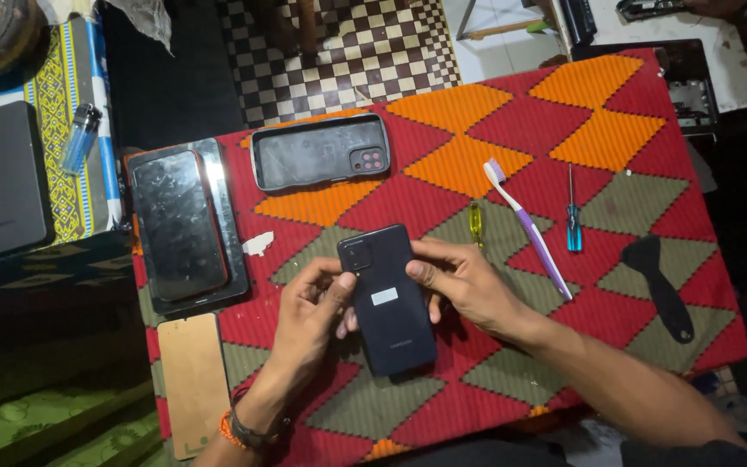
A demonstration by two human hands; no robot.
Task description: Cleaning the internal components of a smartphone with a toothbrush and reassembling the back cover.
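Both hands hold a dark phone [387, 298] face down, just over the patterned cloth [477, 147] on the desk. The left hand [309, 316] grips its left edge, thumb curled onto the back near the camera block; the right hand [464, 281] pinches the right edge, thumb pressed on the back beside a small white rectangular sticker at the middle of the back. The fingers of both hands are closed on the phone.

Risks, as I judge them: the grip is by the edges only, so a slip could drop the phone onto the cloth or against the yellow-handled tool [475, 223] just beyond the right hand. Hard thumb pressure could flex the back. The toothbrush [525, 227] lies beside the right wrist and a sweep of the arm could knock it, or the blue screwdriver [573, 220], off the desk.

Further off lie an empty phone case [320, 152], a second phone [179, 223] on a dark tray, a tan sheet [194, 380] and a black scraper [660, 285]
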